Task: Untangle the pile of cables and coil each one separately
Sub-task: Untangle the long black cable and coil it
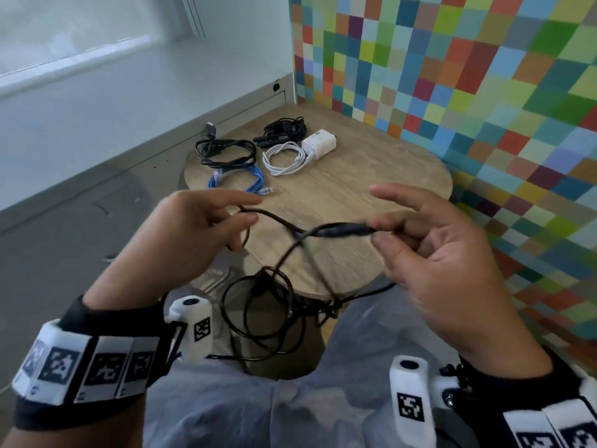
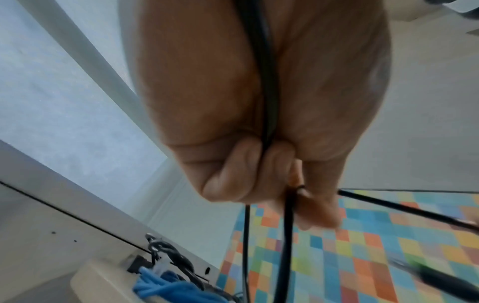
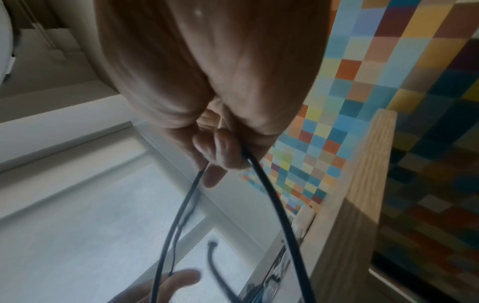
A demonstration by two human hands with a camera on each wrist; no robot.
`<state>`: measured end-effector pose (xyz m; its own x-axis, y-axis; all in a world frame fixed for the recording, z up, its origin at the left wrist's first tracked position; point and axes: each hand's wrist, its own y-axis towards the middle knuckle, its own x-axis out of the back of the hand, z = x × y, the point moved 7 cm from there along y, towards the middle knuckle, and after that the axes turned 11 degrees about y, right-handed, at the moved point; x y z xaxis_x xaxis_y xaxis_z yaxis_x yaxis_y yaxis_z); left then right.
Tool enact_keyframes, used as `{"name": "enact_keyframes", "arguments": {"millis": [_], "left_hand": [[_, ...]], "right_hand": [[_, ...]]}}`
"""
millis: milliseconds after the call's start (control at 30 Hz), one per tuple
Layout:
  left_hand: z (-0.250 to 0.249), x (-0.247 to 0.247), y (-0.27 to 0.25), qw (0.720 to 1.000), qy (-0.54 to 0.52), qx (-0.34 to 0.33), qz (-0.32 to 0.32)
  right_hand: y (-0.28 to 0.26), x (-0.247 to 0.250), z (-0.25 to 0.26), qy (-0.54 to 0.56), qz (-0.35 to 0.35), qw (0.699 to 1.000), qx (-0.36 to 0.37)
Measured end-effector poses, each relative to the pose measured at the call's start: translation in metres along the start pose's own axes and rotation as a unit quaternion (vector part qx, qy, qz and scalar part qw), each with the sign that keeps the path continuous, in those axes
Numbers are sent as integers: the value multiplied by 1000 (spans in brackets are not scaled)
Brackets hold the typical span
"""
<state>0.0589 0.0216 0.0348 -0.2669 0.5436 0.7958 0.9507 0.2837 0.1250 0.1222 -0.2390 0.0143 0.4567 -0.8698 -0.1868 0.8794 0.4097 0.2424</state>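
The thin black cable (image 1: pixel 277 221) is stretched between the two hands above the near edge of the round table (image 1: pixel 355 195), its taut span running from 9 o'clock to 3 o'clock. The left hand (image 1: pixel 193 227) pinches the cable between thumb and fingertips, a small loop hanging under them. The right hand (image 1: pixel 433 250) pinches the thicker, moulded cylindrical end, which points toward 3 o'clock; its index finger is stretched out. From the span, slack strands drop toward 6 o'clock into a loose tangle over the person's lap.

At 12 o'clock on the wood-grain tabletop lie finished coils: a glossy black coil (image 1: pixel 226 151), a blue coil (image 1: pixel 240 181) with clear plugs, a smooth white coil (image 1: pixel 284 158) touching a boxy white charger (image 1: pixel 319 143), and a dark bundle (image 1: pixel 284 130) behind.
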Motion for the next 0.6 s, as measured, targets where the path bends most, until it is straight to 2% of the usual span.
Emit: {"name": "enact_keyframes", "arguments": {"millis": [67, 133, 200, 233, 300, 367, 433, 467, 500, 533, 600], "left_hand": [[14, 19, 1, 996, -47, 17, -77], [25, 40, 0, 980, -133, 39, -145], [20, 51, -3, 973, -178, 43, -142], [13, 49, -5, 978, -172, 30, -116], [-13, 29, -11, 990, -138, -22, -8], [-39, -8, -21, 979, -132, -63, 143], [-60, -46, -32, 960, -59, -87, 261], [-66, -60, -34, 954, 7, -104, 282], [-72, -67, -33, 952, 64, -119, 273], [-77, -67, -30, 955, 87, -129, 251], [-75, -54, -22, 970, 61, -131, 195]], "right_hand": [[3, 13, 6, -40, -23, 999, 14], [5, 26, 10, -76, -40, 996, 21], [7, 35, 12, -66, -57, 996, 29], [7, 37, 13, -39, -62, 997, 35], [6, 32, 16, 25, -61, 997, 48], [5, 19, 21, 69, -43, 995, 63], [7, 5, 31, 92, -18, 993, 77], [9, -1, 37, 100, -7, 991, 87], [13, -3, 45, 108, -2, 989, 98], [17, -2, 54, 118, -3, 986, 115], [25, 4, 73, 117, -8, 981, 151]]}}
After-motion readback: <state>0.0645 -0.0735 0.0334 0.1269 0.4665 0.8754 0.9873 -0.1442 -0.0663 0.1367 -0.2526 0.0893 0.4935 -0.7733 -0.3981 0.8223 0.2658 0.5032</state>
